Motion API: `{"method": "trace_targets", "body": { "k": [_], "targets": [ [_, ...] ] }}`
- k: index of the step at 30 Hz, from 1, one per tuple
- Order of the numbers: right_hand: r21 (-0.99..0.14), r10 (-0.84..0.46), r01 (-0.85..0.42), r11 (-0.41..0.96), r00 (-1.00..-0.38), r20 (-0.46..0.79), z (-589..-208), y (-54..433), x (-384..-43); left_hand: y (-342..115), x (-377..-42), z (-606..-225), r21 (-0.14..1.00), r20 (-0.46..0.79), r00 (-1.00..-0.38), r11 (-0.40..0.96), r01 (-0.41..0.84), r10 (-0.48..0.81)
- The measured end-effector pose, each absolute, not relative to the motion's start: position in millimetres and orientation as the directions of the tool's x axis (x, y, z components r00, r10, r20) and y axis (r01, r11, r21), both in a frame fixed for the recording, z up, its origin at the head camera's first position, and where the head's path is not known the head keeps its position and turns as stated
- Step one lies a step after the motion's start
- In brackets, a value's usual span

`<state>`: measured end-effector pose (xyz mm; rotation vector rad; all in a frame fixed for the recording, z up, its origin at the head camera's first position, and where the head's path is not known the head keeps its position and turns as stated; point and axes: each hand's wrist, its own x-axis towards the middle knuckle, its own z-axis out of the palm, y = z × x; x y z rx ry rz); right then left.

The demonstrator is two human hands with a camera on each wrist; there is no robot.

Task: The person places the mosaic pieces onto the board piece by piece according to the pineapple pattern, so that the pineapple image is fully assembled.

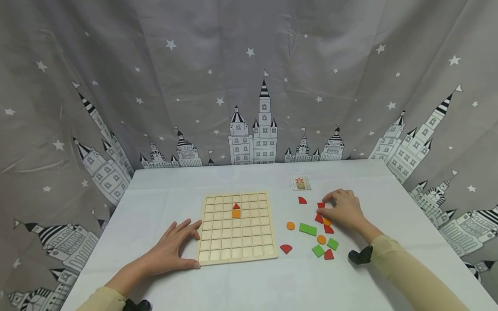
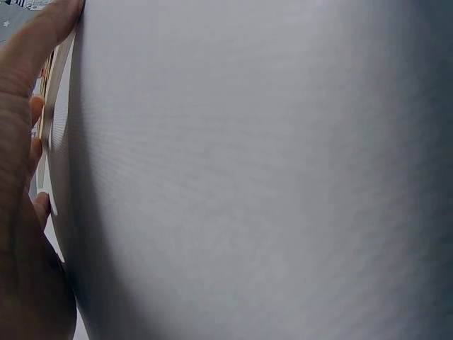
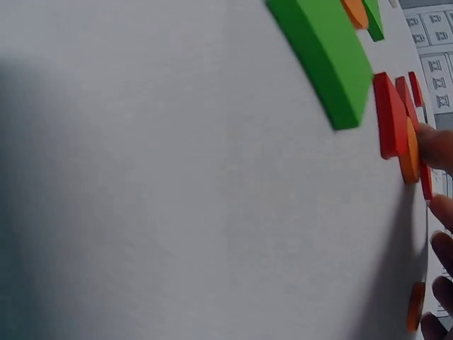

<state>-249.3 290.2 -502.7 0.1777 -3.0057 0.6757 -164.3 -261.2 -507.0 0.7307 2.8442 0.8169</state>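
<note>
A pale wooden grid board (image 1: 218,233) lies flat, with a red triangle (image 1: 236,206) above an orange square (image 1: 236,214) in its cells. My left hand (image 1: 171,246) rests at the board's left side, fingers spread, fingertips by the left edge and thumb at the near corner. To the right of the board, my right hand (image 1: 344,209) has thumb and index finger around a small red piece (image 1: 320,205) at the table. Red and orange pieces lie close under the thumb; in the right wrist view, an orange piece (image 3: 416,307) lies near the other fingertips.
A small picture card (image 1: 300,182) lies at the back. Loose green squares (image 1: 308,229), orange discs (image 1: 290,225) and red quarter circles (image 1: 285,249) are scattered between board and right forearm. Behind the white table (image 1: 175,181) hangs a grey castle-print curtain (image 1: 249,34).
</note>
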Motion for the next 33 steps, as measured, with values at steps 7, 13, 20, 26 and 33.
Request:
{"method": "trace_targets", "body": {
  "k": [7,13,20,26,33],
  "targets": [
    [-0.466,0.012,-0.040,0.884,-0.994,0.108,-507,283,-237,-262,-165,-508,0.522,0.039,-0.879,0.740,0.423,0.475],
    [-0.521,0.131,0.064,0.851,-0.987,0.093,-512,273,-227,-262,-165,-507,0.528,0.044,-0.877,0.734,0.428,0.479],
    [-0.554,0.210,0.132,0.822,-0.974,0.080,-515,264,-224,-261,-165,-506,0.528,0.053,-0.873,0.728,0.437,0.485],
    [-0.547,0.223,0.121,0.828,-0.967,0.124,-517,260,-225,-262,-165,-506,0.524,0.054,-0.872,0.730,0.439,0.486],
    [-0.561,0.223,0.091,0.823,-0.960,0.170,-513,253,-229,-261,-166,-506,0.525,0.038,-0.876,0.736,0.427,0.481]
  ]
}}
